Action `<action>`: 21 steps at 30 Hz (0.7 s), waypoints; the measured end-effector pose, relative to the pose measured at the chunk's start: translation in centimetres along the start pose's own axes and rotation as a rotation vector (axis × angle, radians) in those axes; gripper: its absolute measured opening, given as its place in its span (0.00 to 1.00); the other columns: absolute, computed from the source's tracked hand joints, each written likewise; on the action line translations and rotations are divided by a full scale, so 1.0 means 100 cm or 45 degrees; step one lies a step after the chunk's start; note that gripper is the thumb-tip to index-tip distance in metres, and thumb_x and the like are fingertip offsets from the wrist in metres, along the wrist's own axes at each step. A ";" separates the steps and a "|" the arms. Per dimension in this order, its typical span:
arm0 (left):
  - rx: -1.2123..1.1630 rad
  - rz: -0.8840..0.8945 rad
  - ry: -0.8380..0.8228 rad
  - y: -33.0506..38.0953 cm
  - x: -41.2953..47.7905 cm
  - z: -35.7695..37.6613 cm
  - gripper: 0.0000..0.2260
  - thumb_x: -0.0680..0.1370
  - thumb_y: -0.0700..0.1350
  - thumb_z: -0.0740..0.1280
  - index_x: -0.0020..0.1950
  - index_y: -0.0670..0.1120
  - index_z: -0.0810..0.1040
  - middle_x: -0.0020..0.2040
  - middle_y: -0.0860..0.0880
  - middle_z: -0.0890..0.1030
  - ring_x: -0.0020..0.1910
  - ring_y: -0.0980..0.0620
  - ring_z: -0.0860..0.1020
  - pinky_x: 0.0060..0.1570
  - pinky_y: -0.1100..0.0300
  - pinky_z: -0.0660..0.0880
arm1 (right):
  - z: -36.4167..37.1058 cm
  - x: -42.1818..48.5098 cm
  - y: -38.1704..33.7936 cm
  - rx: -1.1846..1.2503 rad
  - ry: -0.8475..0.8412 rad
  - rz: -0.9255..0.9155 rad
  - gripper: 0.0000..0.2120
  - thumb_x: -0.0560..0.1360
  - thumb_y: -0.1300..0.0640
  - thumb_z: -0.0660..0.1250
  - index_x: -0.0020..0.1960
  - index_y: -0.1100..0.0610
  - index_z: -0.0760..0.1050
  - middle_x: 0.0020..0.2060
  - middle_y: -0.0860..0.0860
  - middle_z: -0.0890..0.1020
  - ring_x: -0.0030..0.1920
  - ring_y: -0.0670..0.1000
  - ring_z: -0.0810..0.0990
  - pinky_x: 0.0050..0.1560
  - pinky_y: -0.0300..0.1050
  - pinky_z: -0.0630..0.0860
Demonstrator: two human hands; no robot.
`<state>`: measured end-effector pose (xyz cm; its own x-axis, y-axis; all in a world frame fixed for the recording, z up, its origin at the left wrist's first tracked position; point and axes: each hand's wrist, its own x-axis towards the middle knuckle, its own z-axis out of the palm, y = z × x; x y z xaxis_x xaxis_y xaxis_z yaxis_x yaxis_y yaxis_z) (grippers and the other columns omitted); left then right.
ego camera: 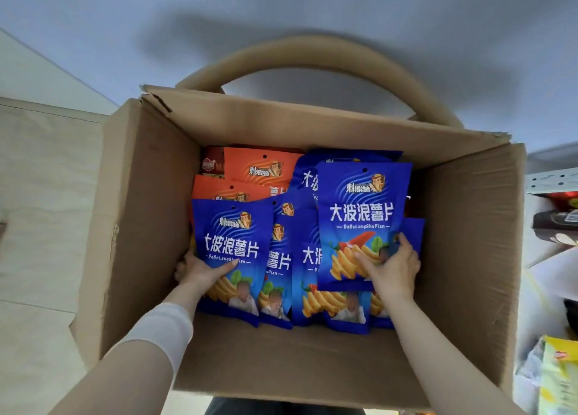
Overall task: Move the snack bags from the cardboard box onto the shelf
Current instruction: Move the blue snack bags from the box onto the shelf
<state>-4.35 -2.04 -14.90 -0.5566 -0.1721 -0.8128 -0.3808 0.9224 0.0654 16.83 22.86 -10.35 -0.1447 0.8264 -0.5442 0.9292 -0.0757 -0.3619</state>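
Risk: the raised blue bag (359, 214) was held only by its lower right corner, so it could likely flop or slip back into the cardboard box (150, 195).
Snag: the left blue bag (231, 242), by the box's left wall, overlapped its neighbours and might drag one up.
Left hand (200, 270): thumb across that bag's front, fingers behind, pinching it.
Right hand (391, 270): fingers curled round the raised bag's corner.
Orange bags (259, 167): far left corner.

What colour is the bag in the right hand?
The bag in the right hand is blue with white writing; the head view shows it.
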 end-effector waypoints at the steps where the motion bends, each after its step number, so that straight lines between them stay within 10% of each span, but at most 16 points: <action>1: 0.030 0.008 -0.005 0.000 0.000 0.001 0.48 0.62 0.60 0.77 0.73 0.44 0.59 0.71 0.39 0.63 0.70 0.39 0.62 0.67 0.45 0.63 | 0.001 0.001 -0.002 0.032 -0.009 0.049 0.46 0.62 0.47 0.78 0.71 0.59 0.59 0.66 0.59 0.67 0.69 0.59 0.61 0.66 0.58 0.65; 10: -0.110 0.384 -0.114 -0.006 -0.015 -0.005 0.25 0.67 0.52 0.77 0.60 0.44 0.76 0.58 0.44 0.80 0.57 0.45 0.77 0.59 0.47 0.73 | -0.002 -0.006 -0.001 0.506 -0.315 0.254 0.15 0.65 0.52 0.77 0.47 0.53 0.74 0.44 0.49 0.81 0.47 0.49 0.79 0.41 0.42 0.73; 14: -0.393 0.497 -0.327 -0.007 -0.031 -0.016 0.22 0.68 0.42 0.77 0.60 0.44 0.76 0.54 0.46 0.82 0.53 0.46 0.80 0.57 0.45 0.75 | -0.015 -0.029 -0.002 0.692 -0.395 0.260 0.16 0.66 0.57 0.76 0.51 0.56 0.75 0.46 0.52 0.82 0.48 0.51 0.81 0.42 0.43 0.76; 21: -0.589 0.863 -0.283 0.014 -0.086 -0.069 0.14 0.67 0.44 0.77 0.47 0.56 0.76 0.40 0.61 0.81 0.39 0.63 0.81 0.34 0.71 0.73 | -0.065 -0.111 0.000 1.039 -0.256 0.135 0.17 0.66 0.58 0.76 0.52 0.55 0.75 0.44 0.50 0.84 0.41 0.46 0.84 0.33 0.36 0.77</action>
<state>-5.17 -1.65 -3.84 -0.6340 0.4830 -0.6039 -0.3077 0.5588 0.7701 20.70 17.32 0.62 -0.2002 0.6827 -0.7027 0.4158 -0.5903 -0.6919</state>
